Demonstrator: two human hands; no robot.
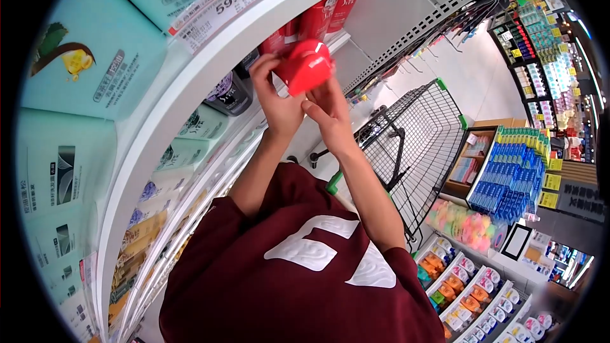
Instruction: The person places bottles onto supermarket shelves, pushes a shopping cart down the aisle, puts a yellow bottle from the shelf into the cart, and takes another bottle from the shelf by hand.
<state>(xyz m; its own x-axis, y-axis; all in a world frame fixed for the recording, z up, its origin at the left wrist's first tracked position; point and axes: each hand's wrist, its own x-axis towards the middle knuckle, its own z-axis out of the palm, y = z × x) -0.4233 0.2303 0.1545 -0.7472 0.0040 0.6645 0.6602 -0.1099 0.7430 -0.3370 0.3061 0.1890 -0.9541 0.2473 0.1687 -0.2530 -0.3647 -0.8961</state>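
Observation:
A glossy red bottle (306, 67) is held up in front of the shelf, tilted, with part of it covered by my fingers. My left hand (277, 98) is closed around its left side, thumb and fingers bent. From the right and below, my right hand (329, 111) grips the same bottle, its fingers partly hidden behind it. Just beyond stand several similar red bottles (316, 18) on the shelf. A dark bottle with a purple label (230, 94) stands on the shelf left of my left hand.
White shelving (121, 171) with pale green boxes (63, 159) and a price tag (232, 1) curves along the left. To the right stands a wire shopping cart (419, 133). Farther right are stacked blue boxes (508, 174) and shelves of orange-and-white bottles (467, 292).

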